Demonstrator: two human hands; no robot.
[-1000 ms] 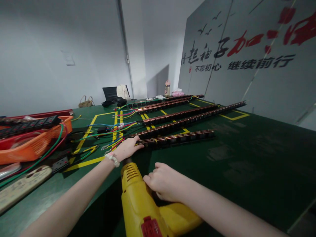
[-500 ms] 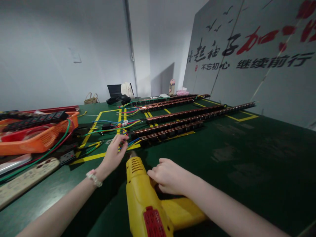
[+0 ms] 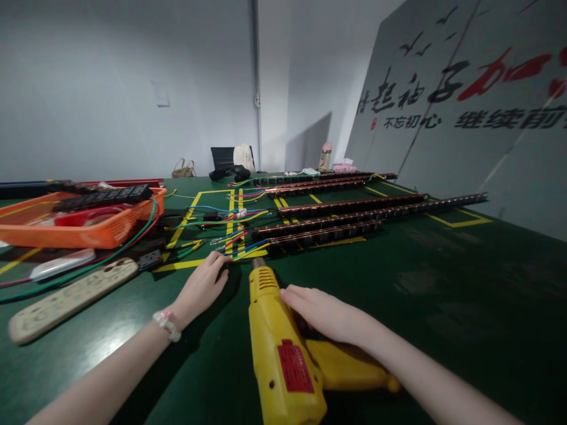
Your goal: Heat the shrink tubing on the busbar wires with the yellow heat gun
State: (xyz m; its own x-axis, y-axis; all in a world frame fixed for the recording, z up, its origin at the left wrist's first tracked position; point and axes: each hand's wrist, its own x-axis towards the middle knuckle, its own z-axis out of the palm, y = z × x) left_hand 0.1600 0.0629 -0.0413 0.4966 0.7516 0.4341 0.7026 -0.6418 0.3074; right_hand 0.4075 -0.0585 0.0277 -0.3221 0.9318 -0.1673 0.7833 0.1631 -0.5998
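Observation:
A yellow heat gun (image 3: 277, 348) lies on its side on the green table, its metal nozzle aimed at the near wires and its handle turned right. My right hand (image 3: 325, 310) rests against the gun's front body, fingers stretched out; its thumb is hidden. My left hand (image 3: 204, 286), wearing a beaded bracelet (image 3: 167, 326), reaches to the loose ends of blue and yellow wires (image 3: 250, 249). Its thumb is apart from the fingers, and I see no wire gripped. These wires run from the nearest black strip (image 3: 328, 235), which carries copper bars.
More copper-barred strips (image 3: 354, 205) lie behind, with coloured leads at their left ends. To the left are an orange basket (image 3: 97, 236) of parts, a beige power strip (image 3: 75, 301) and trailing cables. A bottle (image 3: 325, 156) and pink tissue pack (image 3: 344, 167) stand at the back.
The view has shifted, so the scene sits further right. My left hand has drawn back slightly from the strip's wires. My right hand's curled fingers have straightened along the heat gun.

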